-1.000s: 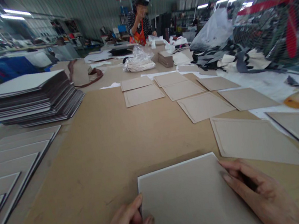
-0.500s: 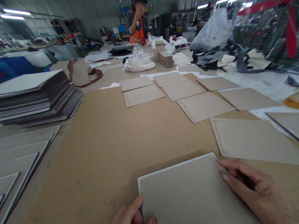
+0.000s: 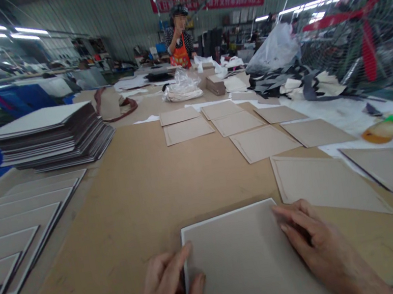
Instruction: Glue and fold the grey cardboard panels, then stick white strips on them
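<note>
Held panel: one taupe panel [image 3: 237, 264] with a pale rim, at the near edge of the tan board [image 3: 129, 217]; it is the landmark below.
Left hand: one [image 3: 168, 288], index finger and thumb on the panel's left border; whether they pinch it underneath, I cannot tell.
Right hand: one [image 3: 314, 245], fingers curled, index and thumb touching the panel's far right corner; whether closed on it, I cannot tell.
Loose panels [image 3: 331, 183]: about ten, spread beyond and right of the held panel, some overlapping; the closest is just past the right hand.
Fanned panels [image 3: 10, 223]: at least six, overlapping, well left of it.
Tall stack [image 3: 55, 139]: one, far left beyond it; sheets too tight to count.
Bottle [image 3: 380, 131]: one, amber contents, green spout, far right beyond it.
Offcuts [image 3: 306, 85]: one heap, beyond and right, below one big clear bag [image 3: 272, 50].
Wrapped bundle [image 3: 183, 89]: one, straight beyond it.
Fan [image 3: 368, 50]: one, three red blades, far right.
Co-worker [image 3: 179, 55]: one, orange apron, farthest beyond it, one hand raised.
</note>
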Tool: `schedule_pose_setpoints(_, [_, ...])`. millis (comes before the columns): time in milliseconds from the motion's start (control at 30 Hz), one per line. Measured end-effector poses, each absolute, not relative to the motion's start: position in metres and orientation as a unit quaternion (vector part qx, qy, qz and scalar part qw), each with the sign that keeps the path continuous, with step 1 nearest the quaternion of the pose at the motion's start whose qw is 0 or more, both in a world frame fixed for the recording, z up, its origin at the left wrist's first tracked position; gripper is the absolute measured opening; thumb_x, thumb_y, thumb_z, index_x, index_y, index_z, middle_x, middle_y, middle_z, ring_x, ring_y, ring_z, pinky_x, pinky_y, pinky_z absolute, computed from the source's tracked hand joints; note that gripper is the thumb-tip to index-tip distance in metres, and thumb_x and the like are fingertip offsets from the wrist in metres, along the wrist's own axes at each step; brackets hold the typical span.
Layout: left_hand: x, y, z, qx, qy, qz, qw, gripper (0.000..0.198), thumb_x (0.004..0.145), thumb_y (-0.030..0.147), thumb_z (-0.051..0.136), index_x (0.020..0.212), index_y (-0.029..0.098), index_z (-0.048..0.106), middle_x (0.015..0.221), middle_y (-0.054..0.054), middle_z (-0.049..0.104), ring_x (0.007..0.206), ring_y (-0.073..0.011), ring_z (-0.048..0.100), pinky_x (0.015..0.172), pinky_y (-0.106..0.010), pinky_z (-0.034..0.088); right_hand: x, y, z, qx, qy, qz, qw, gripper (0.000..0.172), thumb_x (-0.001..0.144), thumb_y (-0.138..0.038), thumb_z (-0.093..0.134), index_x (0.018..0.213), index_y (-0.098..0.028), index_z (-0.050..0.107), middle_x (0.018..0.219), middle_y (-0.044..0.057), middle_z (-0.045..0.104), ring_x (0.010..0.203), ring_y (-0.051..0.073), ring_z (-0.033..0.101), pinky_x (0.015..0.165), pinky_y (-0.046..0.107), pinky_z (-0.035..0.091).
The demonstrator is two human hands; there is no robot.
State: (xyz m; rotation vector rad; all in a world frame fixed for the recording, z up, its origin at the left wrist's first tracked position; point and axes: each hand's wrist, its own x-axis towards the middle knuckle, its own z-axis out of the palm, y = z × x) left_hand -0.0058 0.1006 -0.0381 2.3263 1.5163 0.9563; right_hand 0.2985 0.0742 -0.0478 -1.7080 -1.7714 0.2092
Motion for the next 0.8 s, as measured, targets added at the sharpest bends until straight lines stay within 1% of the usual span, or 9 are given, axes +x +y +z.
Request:
schedule_pose_setpoints(100, [0.007,0.099,-0.024,0.861,0.440,0.255,0.018,0.033,0.089,0.018,0.050,0.116,0.030,0.065,0.120,-0.005,0.064,0.105,-0.0231,0.062,0.085,-0.036,0.055,0.291,0.076,-0.046,-0.624,-0.752,0.021,0.211,0.056,0.091,-0.006,0.036,0.138,-0.032,0.051,0.101,0.005,0.056,0.083,0.019,0.062,0.071,0.033,0.055])
schedule_pose_setpoints(167, [0.021,0.096,-0.016,0.906,0.379,0.186,0.014,0.034,0.087,0.014,0.049,0.114,0.026,0.067,0.120,-0.005,0.066,0.108,-0.0237,0.061,0.090,-0.037,0.054,0.283,0.078,-0.039,-0.591,-0.798,-0.017,0.116,0.067,0.085,-0.001,0.041,0.142,-0.036,0.047,0.100,0.005,0.054,0.077,0.019,0.061,0.064,0.031,0.053])
schedule_pose_setpoints(233, [0.035,0.093,-0.012,0.927,0.352,0.128,0.023,0.034,0.087,0.024,0.057,0.120,0.023,0.064,0.117,-0.007,0.069,0.104,-0.0250,0.062,0.091,-0.037,0.055,0.277,0.081,-0.029,-0.557,-0.828,-0.035,0.055,0.068,0.082,-0.003,0.049,0.141,-0.037,0.047,0.099,0.004,0.054,0.076,0.020,0.060,0.061,0.029,0.052])
schedule_pose_setpoints(333, [0.043,0.088,-0.014,0.929,0.361,0.077,-0.010,0.062,0.076,0.055,0.070,0.127,0.021,0.061,0.122,-0.014,0.066,0.104,-0.0337,0.062,0.086,-0.047,0.058,0.279,0.083,-0.019,-0.547,-0.836,-0.040,0.019,0.065,0.083,-0.003,0.051,0.140,-0.035,0.048,0.102,0.005,0.054,0.077,0.020,0.060,0.062,0.029,0.052])
schedule_pose_setpoints(400, [0.037,0.086,-0.019,0.933,0.351,0.066,-0.036,0.071,0.071,0.063,0.072,0.128,0.021,0.061,0.126,-0.017,0.064,0.109,-0.0368,0.061,0.086,-0.049,0.057,0.289,0.083,-0.016,-0.575,-0.817,-0.037,0.014,0.064,0.085,-0.003,0.046,0.142,-0.034,0.048,0.106,0.006,0.055,0.078,0.019,0.061,0.063,0.028,0.050])
schedule_pose_setpoints(467, [0.027,0.084,-0.025,0.936,0.340,0.072,-0.047,0.070,0.074,0.062,0.070,0.130,0.022,0.060,0.131,-0.018,0.062,0.113,-0.0362,0.060,0.088,-0.048,0.056,0.302,0.084,-0.016,-0.615,-0.788,-0.022,0.022,0.059,0.087,-0.002,0.040,0.138,-0.030,0.054,0.107,0.007,0.056,0.076,0.018,0.062,0.064,0.028,0.049])
schedule_pose_setpoints(600, [0.014,0.081,-0.034,0.927,0.361,0.096,-0.025,0.069,0.076,0.058,0.071,0.134,0.025,0.056,0.137,-0.014,0.059,0.119,-0.0346,0.058,0.093,-0.048,0.053,0.321,0.097,-0.018,-0.667,-0.727,0.082,0.137,0.041,0.095,-0.010,0.031,0.112,-0.019,0.067,0.101,0.008,0.062,0.085,0.019,0.064,0.079,0.031,0.049])
schedule_pose_setpoints(700, [0.015,0.079,-0.036,0.917,0.387,0.097,0.017,0.069,0.073,0.055,0.074,0.134,0.027,0.056,0.139,-0.012,0.058,0.122,-0.0351,0.056,0.097,-0.049,0.051,0.324,0.110,-0.022,-0.659,-0.707,0.151,0.208,0.037,0.098,-0.020,0.034,0.119,-0.013,0.064,0.113,0.011,0.066,0.106,0.022,0.061,0.093,0.035,0.046])
schedule_pose_setpoints(800, [0.017,0.078,-0.035,0.915,0.390,0.090,0.047,0.070,0.073,0.056,0.073,0.134,0.027,0.057,0.140,-0.013,0.056,0.124,-0.0367,0.055,0.097,-0.052,0.050,0.323,0.118,-0.027,-0.649,-0.711,0.165,0.213,0.038,0.097,-0.028,0.039,0.120,-0.013,0.064,0.116,0.012,0.067,0.108,0.023,0.061,0.095,0.036,0.045])
